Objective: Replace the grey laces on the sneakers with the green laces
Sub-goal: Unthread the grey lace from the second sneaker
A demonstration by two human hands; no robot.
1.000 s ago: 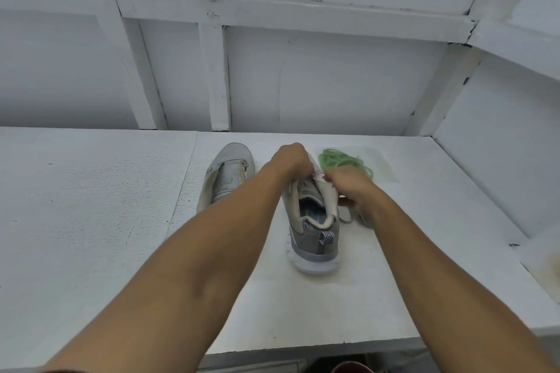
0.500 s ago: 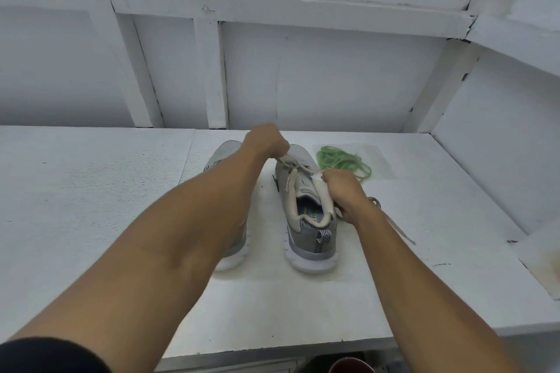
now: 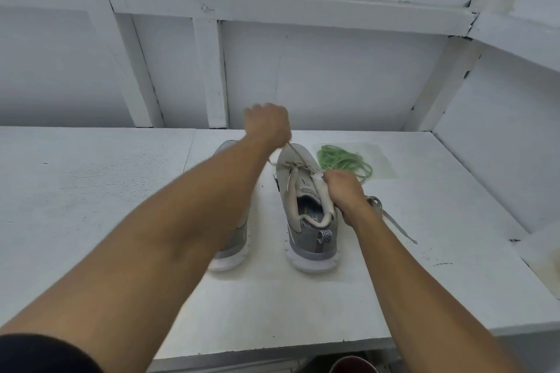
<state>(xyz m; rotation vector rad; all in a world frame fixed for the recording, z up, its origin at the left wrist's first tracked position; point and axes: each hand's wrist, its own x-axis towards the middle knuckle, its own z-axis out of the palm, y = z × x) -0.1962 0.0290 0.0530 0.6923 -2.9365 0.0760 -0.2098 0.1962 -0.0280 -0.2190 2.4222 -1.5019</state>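
Observation:
Two grey sneakers stand side by side on the white table [image 3: 91, 206], heels toward me. My right hand [image 3: 344, 194] grips the collar of the right sneaker [image 3: 306, 221] at its right side. My left hand [image 3: 268, 126], raised above the toe, pinches the grey lace [image 3: 295, 157], which runs taut from the eyelets up to my fist. A loose end of grey lace [image 3: 394, 224] trails on the table right of my right wrist. The left sneaker [image 3: 233, 248] is mostly hidden under my left forearm. The green laces [image 3: 342, 160] lie coiled behind the right sneaker.
The green laces rest on a clear plastic sheet [image 3: 378, 160]. White framed walls close in the back and the right side. A red rim [image 3: 353, 365] shows below the table's front edge.
My left hand has lifted up and away from the shoe, drawing the grey lace out through the eyelets. My right hand has stayed on the right sneaker's collar.

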